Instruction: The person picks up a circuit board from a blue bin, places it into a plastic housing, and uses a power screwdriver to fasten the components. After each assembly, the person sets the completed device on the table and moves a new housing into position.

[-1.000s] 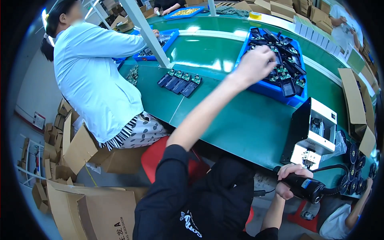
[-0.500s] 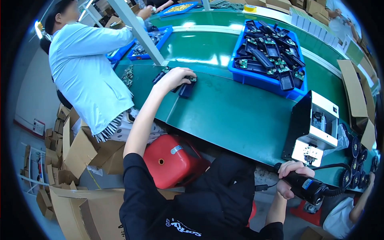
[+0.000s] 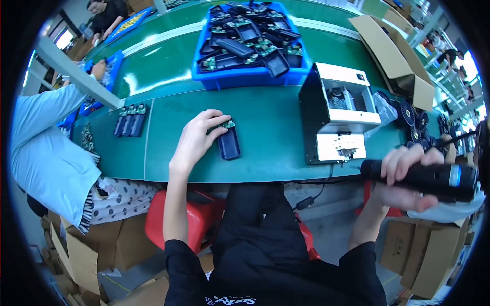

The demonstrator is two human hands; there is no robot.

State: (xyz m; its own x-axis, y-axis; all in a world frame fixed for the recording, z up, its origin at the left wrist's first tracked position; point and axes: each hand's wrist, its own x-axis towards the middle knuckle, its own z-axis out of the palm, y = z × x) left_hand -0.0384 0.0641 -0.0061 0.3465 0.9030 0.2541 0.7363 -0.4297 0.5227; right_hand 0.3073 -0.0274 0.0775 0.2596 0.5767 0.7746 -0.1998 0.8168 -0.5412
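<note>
Near the table's front edge lies a dark blue plastic housing (image 3: 229,146), with a small green circuit board (image 3: 228,124) at its far end. My left hand (image 3: 195,136) pinches that end between thumb and fingers. My right hand (image 3: 400,176) is wrapped round a black electric screwdriver (image 3: 439,179), held roughly level with its tip toward the left. It is off the table's front edge, near the white-and-black screw feeder (image 3: 347,120). Three similar housings (image 3: 130,121) with boards stand side by side on the left of the table.
A blue bin (image 3: 250,79) heaped with housings stands at the back. Right of the feeder are a plastic bag (image 3: 384,109), black spools (image 3: 408,113) and an open carton (image 3: 393,56). A co-worker in a light blue jacket (image 3: 48,148) sits at left, beside a slanting metal post (image 3: 76,74).
My view has swung right. My left hand has brought one housing from beside the others to the table's middle front. The screwdriver has come up and lies more level in my right hand.
</note>
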